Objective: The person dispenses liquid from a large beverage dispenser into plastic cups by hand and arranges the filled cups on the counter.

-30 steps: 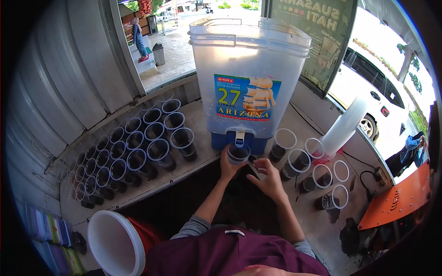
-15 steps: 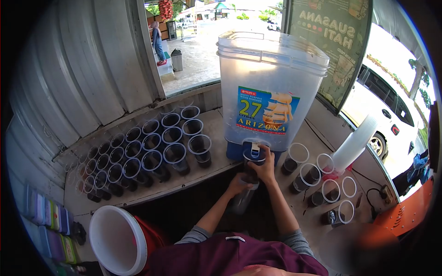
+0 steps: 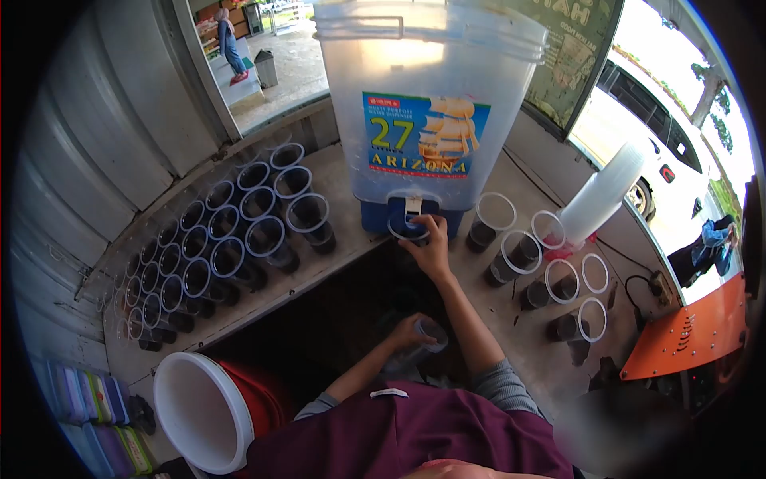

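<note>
My right hand (image 3: 429,249) grips the rim of a clear plastic cup (image 3: 407,234) under the white tap (image 3: 412,206) of a large translucent water dispenser (image 3: 431,64). Its fingers curl around the cup's near right side. Lower down, above the dark gap in front of the counter, my left hand (image 3: 408,331) is closed around another clear plastic cup (image 3: 432,335), tilted with its rim to the right. Whether more cups are nested in it, I cannot tell. How full the cup at the tap is cannot be made out.
Rows of cups (image 3: 267,239) with dark contents line the left counter. Several more cups (image 3: 511,259) stand on the right, by a stack of clear plastic domed or nested ware (image 3: 602,191). A white-rimmed bucket (image 3: 199,415) is at lower left; an orange panel (image 3: 686,331) at right.
My left hand has moved down and away from the dispenser with its cup. My right hand stays at the tap with the other cup. The view has shifted, so the dispenser appears higher.
</note>
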Motion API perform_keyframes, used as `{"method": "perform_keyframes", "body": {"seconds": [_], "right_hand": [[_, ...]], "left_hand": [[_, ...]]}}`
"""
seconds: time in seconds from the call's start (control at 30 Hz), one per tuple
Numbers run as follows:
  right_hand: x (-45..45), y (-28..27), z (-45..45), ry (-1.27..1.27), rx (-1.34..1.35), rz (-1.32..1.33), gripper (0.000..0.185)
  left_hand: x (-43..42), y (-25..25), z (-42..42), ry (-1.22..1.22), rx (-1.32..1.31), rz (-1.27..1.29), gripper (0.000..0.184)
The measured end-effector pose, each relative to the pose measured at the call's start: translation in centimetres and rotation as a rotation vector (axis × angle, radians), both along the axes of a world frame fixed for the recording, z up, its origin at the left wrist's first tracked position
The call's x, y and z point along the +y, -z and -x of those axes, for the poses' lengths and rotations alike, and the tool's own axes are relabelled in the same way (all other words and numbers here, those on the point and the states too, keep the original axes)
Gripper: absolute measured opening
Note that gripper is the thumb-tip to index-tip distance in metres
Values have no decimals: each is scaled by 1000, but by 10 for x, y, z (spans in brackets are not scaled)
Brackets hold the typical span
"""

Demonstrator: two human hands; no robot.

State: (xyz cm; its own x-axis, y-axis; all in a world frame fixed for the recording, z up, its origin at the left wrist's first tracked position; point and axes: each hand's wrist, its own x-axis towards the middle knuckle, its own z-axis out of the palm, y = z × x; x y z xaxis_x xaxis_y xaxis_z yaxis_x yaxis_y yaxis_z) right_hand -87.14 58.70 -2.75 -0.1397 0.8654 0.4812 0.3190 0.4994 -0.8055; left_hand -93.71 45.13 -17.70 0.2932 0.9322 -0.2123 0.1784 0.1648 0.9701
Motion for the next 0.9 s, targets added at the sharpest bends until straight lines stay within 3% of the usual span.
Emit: {"method": "perform_keyframes", "body": {"seconds": [0.2, 0.37, 0.5, 0.57, 0.7, 0.77, 0.9], "right_hand": [[0, 0, -2, 5, -29, -6, 48], [-1, 0, -1, 4, -16, -19, 48], [1, 2, -1, 0, -30, -19, 49], [1, 3, -2, -5, -43, -23, 49], [1, 1, -2, -22, -14, 9, 50], [1, 2, -2, -23, -23, 2, 50], [4, 8, -2, -35, -10, -16, 51]], "left_hand": [[-5, 21, 15, -57, -113, 56, 67], [-5, 32, 22, -152, -478, 269, 64], [-7, 25, 20, -238, -346, 232, 62], [-6, 29, 21, -290, -113, 61, 55], [-1, 24, 28, -360, -215, 196, 52], [1, 40, 27, -301, -438, 314, 54], [-1, 25, 28, -228, -444, 318, 60]]}}
